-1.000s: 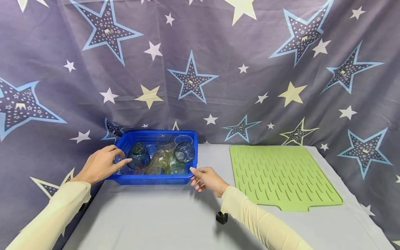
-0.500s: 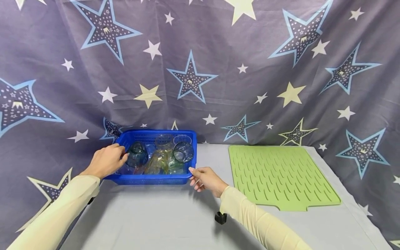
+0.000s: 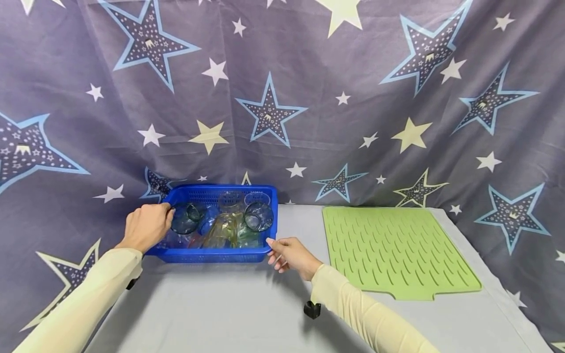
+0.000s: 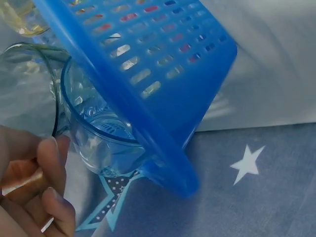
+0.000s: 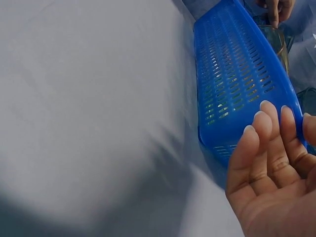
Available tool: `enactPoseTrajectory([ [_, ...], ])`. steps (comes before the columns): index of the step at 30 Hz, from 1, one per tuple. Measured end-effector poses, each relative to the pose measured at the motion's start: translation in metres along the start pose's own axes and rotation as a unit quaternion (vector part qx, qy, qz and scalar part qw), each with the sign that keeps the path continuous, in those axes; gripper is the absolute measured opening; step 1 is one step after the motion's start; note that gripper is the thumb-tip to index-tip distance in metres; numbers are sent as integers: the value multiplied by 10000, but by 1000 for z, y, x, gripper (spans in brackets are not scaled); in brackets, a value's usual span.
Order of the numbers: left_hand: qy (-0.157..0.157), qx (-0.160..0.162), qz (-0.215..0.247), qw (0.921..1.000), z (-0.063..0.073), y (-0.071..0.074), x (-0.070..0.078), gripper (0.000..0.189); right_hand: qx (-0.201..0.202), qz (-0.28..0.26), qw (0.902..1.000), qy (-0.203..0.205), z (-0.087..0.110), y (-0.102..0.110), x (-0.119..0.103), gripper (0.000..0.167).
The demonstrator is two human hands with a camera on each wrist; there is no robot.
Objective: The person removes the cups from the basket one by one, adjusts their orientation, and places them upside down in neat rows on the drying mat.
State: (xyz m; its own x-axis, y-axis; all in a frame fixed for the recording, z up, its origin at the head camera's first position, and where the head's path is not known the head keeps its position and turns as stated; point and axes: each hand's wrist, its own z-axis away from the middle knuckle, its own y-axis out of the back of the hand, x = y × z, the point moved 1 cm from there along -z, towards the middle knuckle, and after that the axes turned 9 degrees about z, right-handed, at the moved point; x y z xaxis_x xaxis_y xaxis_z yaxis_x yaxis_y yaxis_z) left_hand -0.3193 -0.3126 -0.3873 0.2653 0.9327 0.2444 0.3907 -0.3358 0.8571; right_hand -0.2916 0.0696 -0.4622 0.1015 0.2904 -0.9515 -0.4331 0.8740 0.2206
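A blue plastic basket [image 3: 212, 254] stands at the back left of the table, holding several glasses. My left hand [image 3: 145, 226] is at its left end and pinches the rim of a dark tinted glass [image 3: 182, 224]. In the left wrist view, curled fingers [image 4: 53, 160] meet that glass's dark rim, and a clear bluish glass [image 4: 101, 133] sits beside it inside the basket. My right hand [image 3: 292, 256] pinches the basket's front right corner, thumb over the rim and fingers [image 5: 276, 143] against the outside. A yellowish glass [image 3: 222, 230] lies mid-basket; a dark-rimmed glass [image 3: 258, 217] is at the right.
A green ridged drying mat [image 3: 397, 250] lies on the right of the table [image 3: 229, 304], which has a light grey cover. A star-patterned curtain [image 3: 273, 162] hangs right behind the basket and mat.
My left hand has come over the basket's left rim and taken hold of the dark glass, which has tilted and shifted left. The right hand stays at the corner.
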Motion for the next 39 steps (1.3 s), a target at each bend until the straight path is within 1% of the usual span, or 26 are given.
enactPoseTrajectory([
  [5,32,193,236,9995,0,3,4,36,24,20,10000,33,1,1,-2,44],
  [10,171,256,490,9983,2,4,11,34,22,9,10000,10,2,0,-3,43],
  [13,284,295,709,9966,3,5,16,27,35,19,10000,7,3,-1,-3,44],
  [18,354,347,950,9942,6,5,28,22,48,41,10000,-31,3,-1,-2,44],
  [24,305,351,1315,9902,8,6,44,24,81,48,9999,-40,3,-2,-1,44],
  [31,371,332,1639,9852,10,3,55,27,91,73,9999,-39,4,-2,-2,45],
  [34,363,308,1838,9818,10,2,58,28,96,80,9999,-39,4,-2,-2,45],
  [39,406,140,2213,9743,11,0,63,29,124,91,9999,-30,3,-3,-1,44],
])
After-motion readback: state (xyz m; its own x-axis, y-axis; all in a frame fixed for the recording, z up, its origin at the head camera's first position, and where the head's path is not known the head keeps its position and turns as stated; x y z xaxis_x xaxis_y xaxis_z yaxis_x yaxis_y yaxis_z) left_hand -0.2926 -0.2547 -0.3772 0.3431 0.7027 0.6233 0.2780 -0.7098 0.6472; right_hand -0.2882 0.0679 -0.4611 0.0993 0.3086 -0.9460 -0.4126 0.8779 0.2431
